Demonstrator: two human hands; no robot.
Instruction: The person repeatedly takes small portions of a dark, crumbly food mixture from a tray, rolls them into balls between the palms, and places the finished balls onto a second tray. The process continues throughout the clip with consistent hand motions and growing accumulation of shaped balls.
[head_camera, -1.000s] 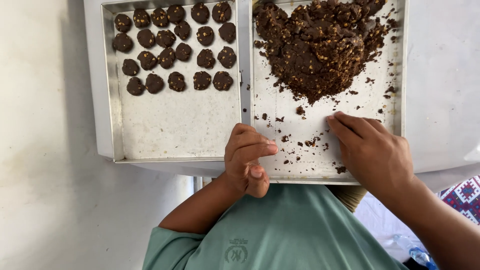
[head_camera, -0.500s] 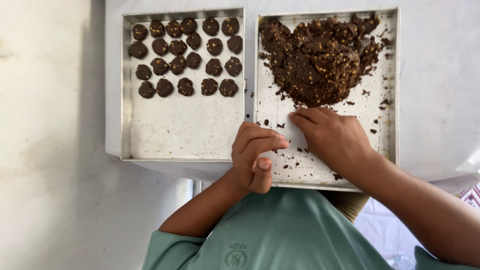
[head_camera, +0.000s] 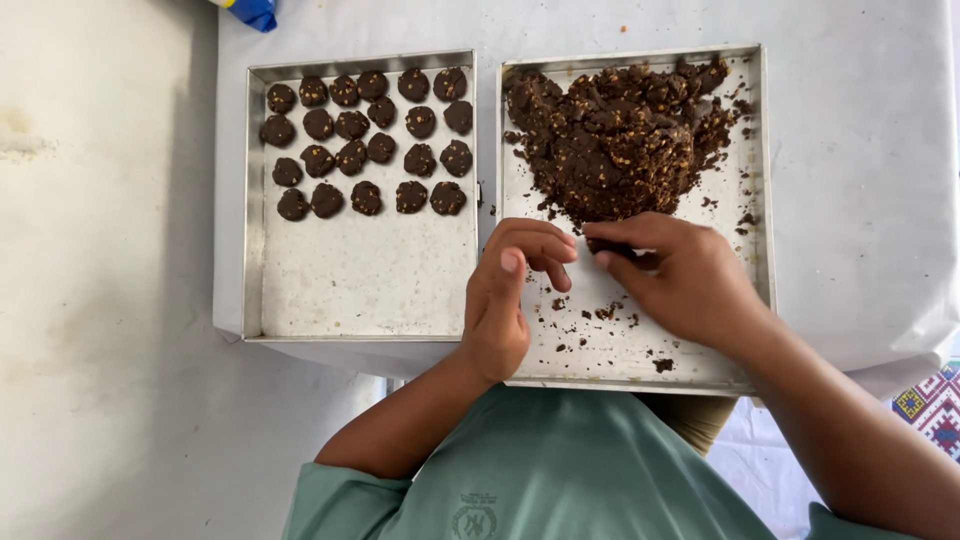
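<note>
**Dough pinched at the edge of the heap**

A small piece of dark dough (head_camera: 612, 247) is pinched at the near edge of the dough heap (head_camera: 620, 135) in the right tray (head_camera: 762, 180). It is gripped by the closed fingers (head_camera: 625, 232) of the right hand (head_camera: 680, 275). The left hand (head_camera: 505, 300) is held just beside it, curled and empty. Rows of shaped balls (head_camera: 365, 140) are laid in the left tray (head_camera: 255, 250), on the white worktop (head_camera: 860, 150)

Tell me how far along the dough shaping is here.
Done: about nineteen dark balls fill the far half of the left tray. In hand: the right hand pinches at the dough pile; the left hand waits beside it. Left: most of the pile.
</note>
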